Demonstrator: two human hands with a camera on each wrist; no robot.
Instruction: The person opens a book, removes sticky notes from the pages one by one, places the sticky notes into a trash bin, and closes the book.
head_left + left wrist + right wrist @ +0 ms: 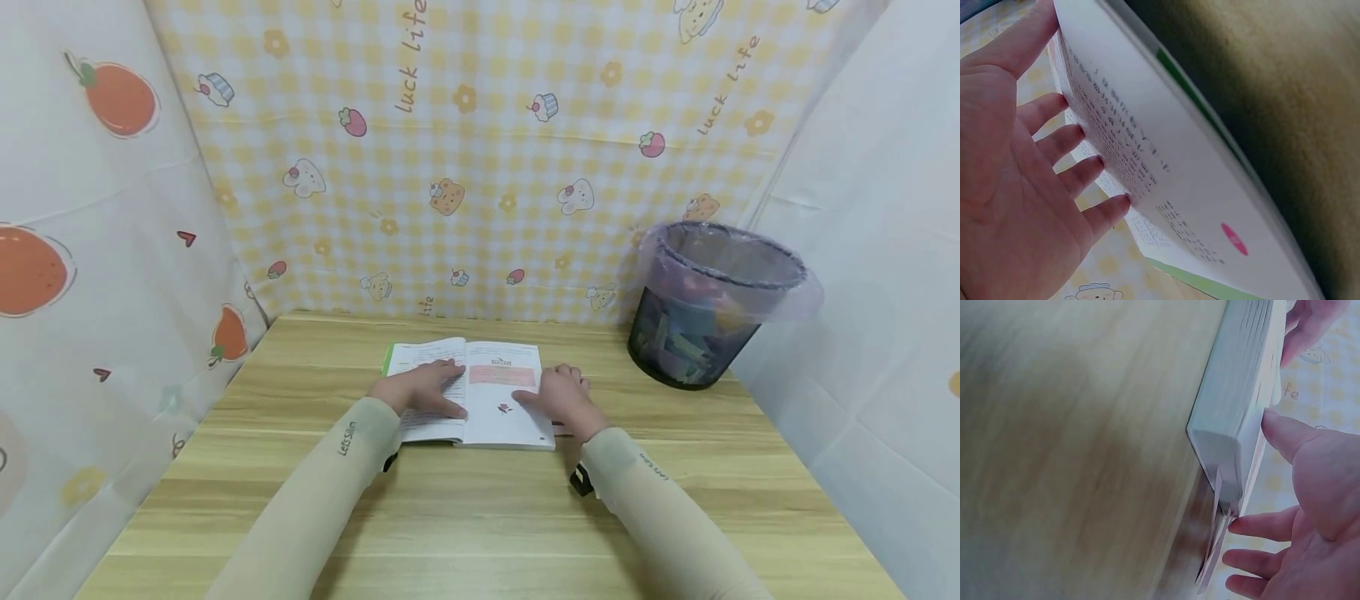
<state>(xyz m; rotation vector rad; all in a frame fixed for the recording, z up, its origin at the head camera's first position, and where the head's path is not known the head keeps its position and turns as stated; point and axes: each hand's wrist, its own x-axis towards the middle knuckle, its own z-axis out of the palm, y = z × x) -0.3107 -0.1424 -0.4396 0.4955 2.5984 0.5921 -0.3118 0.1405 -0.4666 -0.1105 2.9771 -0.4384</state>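
Note:
An open book (502, 425) lies on the wooden table, its right page showing a pink text box and a small flower picture. My left hand (423, 387) rests on the left page with fingers spread; in the left wrist view its fingertips (1121, 203) touch the printed text. At the book's right edge is my right hand (566, 400), thumb on the page. The right wrist view shows the other fingers (1266, 525) extended beside the edge, near thin pinkish strips (1211, 553) projecting from the book. What these strips are, I cannot tell.
A dark bin (678, 342) with a translucent pinkish liner stands at the table's back right, with colourful things inside. A yellow checked curtain (487, 167) hangs behind the table (480, 525), and white cloth (97, 208) hangs at the left.

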